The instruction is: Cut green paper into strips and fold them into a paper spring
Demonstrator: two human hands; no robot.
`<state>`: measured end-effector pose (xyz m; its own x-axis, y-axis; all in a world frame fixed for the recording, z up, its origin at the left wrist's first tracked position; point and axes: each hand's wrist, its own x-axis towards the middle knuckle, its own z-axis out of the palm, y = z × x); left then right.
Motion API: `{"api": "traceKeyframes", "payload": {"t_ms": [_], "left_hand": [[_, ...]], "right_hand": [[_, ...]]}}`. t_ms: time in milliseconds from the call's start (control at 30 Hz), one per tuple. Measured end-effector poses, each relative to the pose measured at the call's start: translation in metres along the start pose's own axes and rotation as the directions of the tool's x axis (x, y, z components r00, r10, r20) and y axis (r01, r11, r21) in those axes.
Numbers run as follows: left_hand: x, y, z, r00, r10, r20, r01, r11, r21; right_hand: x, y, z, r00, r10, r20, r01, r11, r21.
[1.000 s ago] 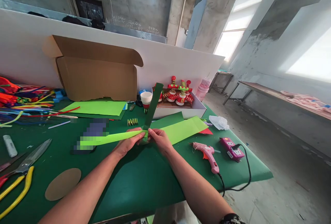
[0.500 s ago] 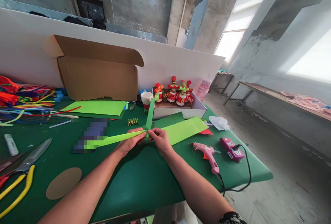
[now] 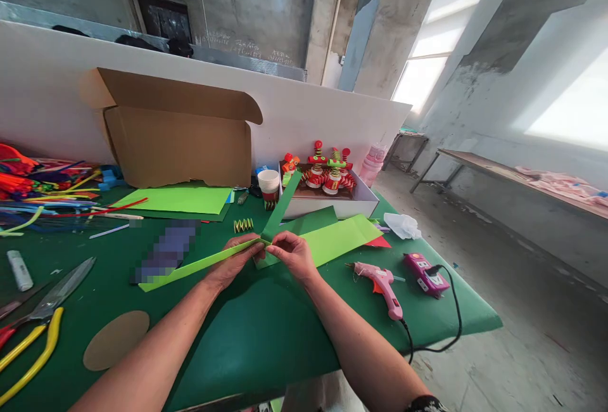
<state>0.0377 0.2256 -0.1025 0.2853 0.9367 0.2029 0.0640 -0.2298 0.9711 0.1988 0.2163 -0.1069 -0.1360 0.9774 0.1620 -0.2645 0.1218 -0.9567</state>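
Over the green table (image 3: 266, 336), my left hand (image 3: 237, 261) and my right hand (image 3: 291, 252) pinch together at the joint of two paper strips. A light green strip (image 3: 190, 266) runs out to the left from my left fingers, sloping down toward the table. A dark green strip (image 3: 282, 206) rises from the joint up and to the right. Both hands are closed on the folded corner where the strips cross. A small folded green accordion piece (image 3: 243, 225) lies just beyond my hands.
Green paper sheets (image 3: 332, 234) lie right of my hands, a pink glue gun (image 3: 380, 282) and its pink plug block (image 3: 425, 272) farther right. Scissors (image 3: 52, 298), yellow pliers (image 3: 28, 348), a cardboard disc (image 3: 116, 339) and pipe cleaners (image 3: 42, 190) lie left. Behind stand a cardboard box (image 3: 175, 133), a paper cup (image 3: 268, 184) and a tray of craft figures (image 3: 327, 174).
The dark green strip has swung from upright to leaning right. The light green strip's left end has dropped lower. My hands stay pinched at the joint.
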Motion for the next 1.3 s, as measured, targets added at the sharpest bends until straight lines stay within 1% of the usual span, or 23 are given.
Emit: {"api": "traceKeyframes", "payload": {"t_ms": [133, 300, 467, 600, 767, 900, 967, 1033, 1100, 1133, 1200, 1300], "left_hand": [[0.000, -0.001, 0.001, 1.000, 0.004, -0.025, -0.003, 1.000, 0.005], [0.001, 0.000, 0.002, 1.000, -0.011, -0.020, 0.012, 1.000, 0.008], [0.003, -0.001, 0.003, 0.999, -0.041, -0.013, 0.041, 0.999, -0.002], [0.003, 0.002, 0.006, 0.998, -0.069, -0.001, 0.069, 0.998, -0.012], [0.002, 0.005, 0.008, 0.995, -0.095, 0.015, 0.096, 0.995, -0.026], [0.002, 0.001, 0.008, 0.992, -0.126, 0.013, 0.127, 0.991, -0.047], [0.003, -0.003, 0.008, 0.989, -0.148, -0.012, 0.147, 0.987, -0.066], [0.004, -0.006, 0.007, 0.984, -0.172, -0.048, 0.167, 0.981, -0.095], [0.004, -0.007, 0.008, 0.979, -0.192, -0.073, 0.183, 0.975, -0.123], [0.004, -0.007, 0.008, 0.977, -0.199, -0.077, 0.188, 0.973, -0.135], [0.004, -0.006, 0.008, 0.975, -0.207, -0.078, 0.193, 0.969, -0.153], [0.003, -0.005, 0.008, 0.973, -0.214, -0.082, 0.199, 0.966, -0.166]], "right_hand": [[0.001, 0.003, 0.001, 0.999, 0.008, -0.045, -0.010, 0.999, -0.041], [0.002, 0.005, -0.001, 0.997, 0.011, -0.080, -0.015, 0.998, -0.057], [0.003, 0.006, -0.004, 0.996, -0.005, -0.091, -0.002, 0.997, -0.077], [0.004, 0.005, -0.006, 0.996, 0.006, -0.086, -0.014, 0.996, -0.086], [0.002, 0.003, -0.004, 0.994, 0.029, -0.108, -0.033, 0.999, -0.041], [0.002, 0.006, -0.003, 0.989, 0.068, -0.134, -0.066, 0.998, 0.024], [0.003, 0.009, -0.002, 0.986, 0.129, -0.109, -0.123, 0.991, 0.058], [0.003, 0.012, -0.002, 0.972, 0.231, -0.050, -0.226, 0.970, 0.089], [0.003, 0.014, -0.001, 0.951, 0.309, 0.012, -0.309, 0.948, 0.073], [0.003, 0.015, 0.000, 0.946, 0.321, 0.038, -0.322, 0.946, 0.042], [0.002, 0.017, 0.002, 0.954, 0.290, 0.074, -0.288, 0.957, -0.042], [0.001, 0.018, 0.005, 0.972, 0.221, 0.086, -0.208, 0.969, -0.136]]}}
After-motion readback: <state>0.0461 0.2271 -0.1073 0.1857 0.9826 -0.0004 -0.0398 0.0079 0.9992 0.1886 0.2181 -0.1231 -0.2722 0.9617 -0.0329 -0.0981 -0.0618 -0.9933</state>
